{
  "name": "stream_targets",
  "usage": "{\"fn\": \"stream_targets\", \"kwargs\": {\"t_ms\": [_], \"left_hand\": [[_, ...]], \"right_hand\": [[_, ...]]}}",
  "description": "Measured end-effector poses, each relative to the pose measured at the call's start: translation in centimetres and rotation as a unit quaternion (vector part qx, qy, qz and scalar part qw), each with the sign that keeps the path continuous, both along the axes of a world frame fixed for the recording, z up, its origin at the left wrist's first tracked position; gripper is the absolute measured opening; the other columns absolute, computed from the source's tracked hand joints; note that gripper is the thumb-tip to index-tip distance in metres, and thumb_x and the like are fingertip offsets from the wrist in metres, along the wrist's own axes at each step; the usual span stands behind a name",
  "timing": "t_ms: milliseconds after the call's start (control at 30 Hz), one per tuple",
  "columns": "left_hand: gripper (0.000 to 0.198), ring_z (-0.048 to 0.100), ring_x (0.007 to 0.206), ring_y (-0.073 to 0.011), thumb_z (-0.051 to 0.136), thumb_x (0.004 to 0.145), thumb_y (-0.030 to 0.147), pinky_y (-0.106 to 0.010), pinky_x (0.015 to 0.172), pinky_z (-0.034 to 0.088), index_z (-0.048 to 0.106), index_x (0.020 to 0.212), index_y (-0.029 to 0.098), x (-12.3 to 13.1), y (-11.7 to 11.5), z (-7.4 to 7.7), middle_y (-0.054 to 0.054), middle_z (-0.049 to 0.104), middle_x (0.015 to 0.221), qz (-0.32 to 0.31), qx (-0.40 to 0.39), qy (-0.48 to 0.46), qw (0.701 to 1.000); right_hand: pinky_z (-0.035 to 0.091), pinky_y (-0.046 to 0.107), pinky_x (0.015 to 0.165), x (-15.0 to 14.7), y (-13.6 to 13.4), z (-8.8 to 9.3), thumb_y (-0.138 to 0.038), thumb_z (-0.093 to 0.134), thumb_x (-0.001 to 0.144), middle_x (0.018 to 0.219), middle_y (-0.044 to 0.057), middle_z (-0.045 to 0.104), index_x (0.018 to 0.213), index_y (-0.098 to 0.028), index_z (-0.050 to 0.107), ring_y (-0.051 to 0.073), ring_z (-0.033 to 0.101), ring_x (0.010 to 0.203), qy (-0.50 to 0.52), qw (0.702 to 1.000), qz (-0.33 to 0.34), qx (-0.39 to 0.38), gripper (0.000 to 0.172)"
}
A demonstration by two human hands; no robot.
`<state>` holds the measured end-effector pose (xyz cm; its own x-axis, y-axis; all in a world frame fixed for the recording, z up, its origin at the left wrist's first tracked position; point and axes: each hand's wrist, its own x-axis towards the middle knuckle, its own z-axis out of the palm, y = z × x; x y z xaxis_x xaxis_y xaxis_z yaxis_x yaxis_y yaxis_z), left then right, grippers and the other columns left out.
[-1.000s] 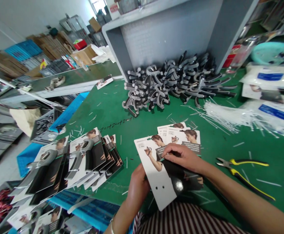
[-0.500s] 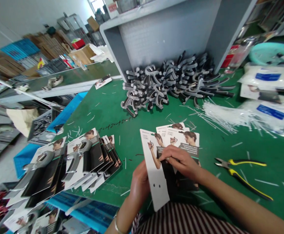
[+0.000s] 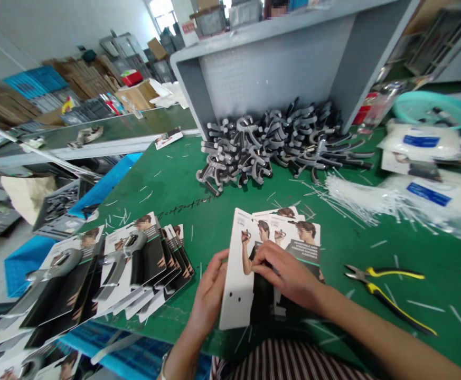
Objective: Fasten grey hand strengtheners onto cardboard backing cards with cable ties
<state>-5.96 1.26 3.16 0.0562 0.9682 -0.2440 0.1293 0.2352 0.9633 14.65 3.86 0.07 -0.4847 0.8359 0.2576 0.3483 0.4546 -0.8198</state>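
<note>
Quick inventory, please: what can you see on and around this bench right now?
Loose hand grippers: many, grey and black, heaped at the shelf's foot.
Carded hand grippers: two fanned stacks, black and white, left of the hands.
Printed cards: a few, white and black, under the right hand.
Printed card: one, white and black, in both hands.
Pliers: one pair, yellow and black, right of the hands.
Plastic ties: a large bundle, white, right of the heap.
Bags: two, white with blue labels, far right.
Basin: one, teal, far right.
Bench mat: one, green, under everything.
Left hand: grips the card's edge.
Right hand: on the card's front.
</note>
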Motion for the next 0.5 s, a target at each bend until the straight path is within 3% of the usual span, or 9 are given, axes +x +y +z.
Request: {"fn": "stream_targets", "kwargs": {"t_ms": [67, 133, 267, 367, 433, 500], "left_hand": [[0.042, 0.061, 0.110, -0.0250, 0.054, 0.090, 0.046, -0.031, 0.090, 0.047, 0.059, 0.121, 0.019, -0.5, 1.1, 0.3, -0.009, 0.066, 0.122, -0.007, 0.027, 0.032, 0.999], [0.047, 0.060, 0.113, -0.0259, 0.066, 0.083, 0.044, -0.032, 0.094, 0.045, 0.057, 0.122, 0.019, -0.5, 2.3, 0.1, -0.009, 0.065, 0.124, -0.012, 0.044, 0.064, 0.997], [0.056, 0.067, 0.095, -0.0236, 0.074, 0.076, 0.036, -0.030, 0.079, 0.051, 0.052, 0.124, 0.019, 0.7, 4.2, -1.4, -0.009, 0.071, 0.110, -0.067, -0.018, -0.011, 0.998], [0.056, 0.068, 0.071, -0.0184, 0.072, 0.078, 0.036, -0.026, 0.061, 0.050, 0.049, 0.125, 0.018, 2.1, 5.2, -2.3, -0.007, 0.073, 0.099, -0.051, -0.054, -0.096, 0.993], [0.058, 0.067, 0.066, -0.0163, 0.072, 0.077, 0.036, -0.024, 0.057, 0.049, 0.047, 0.127, 0.019, 3.1, 5.8, -2.8, -0.006, 0.073, 0.098, -0.028, -0.043, -0.110, 0.993], [0.056, 0.065, 0.061, -0.0152, 0.072, 0.077, 0.036, -0.023, 0.054, 0.047, 0.048, 0.125, 0.019, 4.0, 6.3, -3.3, -0.004, 0.073, 0.091, -0.049, -0.047, -0.107, 0.992]], "right_hand": [[0.046, 0.031, 0.083, -0.3, 0.6, 0.0, -0.024, 0.051, 0.099, 0.093, 0.004, 0.057, 0.091, -0.021, 0.054, 0.018, 0.055, 0.090, -0.017, 1.000, -0.011, -0.003, 0.009], [0.045, 0.031, 0.083, -0.4, 1.2, 0.2, -0.022, 0.052, 0.098, 0.092, 0.003, 0.057, 0.090, -0.020, 0.053, 0.018, 0.055, 0.089, -0.026, 0.999, -0.026, -0.004, 0.009], [0.045, 0.030, 0.081, 1.4, 2.1, 1.0, -0.025, 0.051, 0.098, 0.090, 0.003, 0.060, 0.088, -0.021, 0.054, 0.018, 0.056, 0.087, -0.019, 0.996, -0.083, 0.009, 0.012], [0.045, 0.030, 0.082, 6.2, 3.3, 0.9, -0.032, 0.047, 0.099, 0.095, 0.004, 0.063, 0.094, -0.021, 0.058, 0.018, 0.059, 0.088, -0.054, 0.979, -0.196, 0.015, 0.017], [0.046, 0.029, 0.081, 10.6, 4.6, 0.1, -0.033, 0.044, 0.100, 0.095, 0.005, 0.065, 0.100, -0.020, 0.060, 0.018, 0.061, 0.086, -0.144, 0.938, -0.317, -0.009, 0.021], [0.044, 0.031, 0.085, 14.9, 5.8, -1.1, -0.027, 0.050, 0.095, 0.100, 0.009, 0.066, 0.098, -0.017, 0.063, 0.022, 0.061, 0.094, -0.243, 0.893, -0.376, -0.044, 0.017]]}}
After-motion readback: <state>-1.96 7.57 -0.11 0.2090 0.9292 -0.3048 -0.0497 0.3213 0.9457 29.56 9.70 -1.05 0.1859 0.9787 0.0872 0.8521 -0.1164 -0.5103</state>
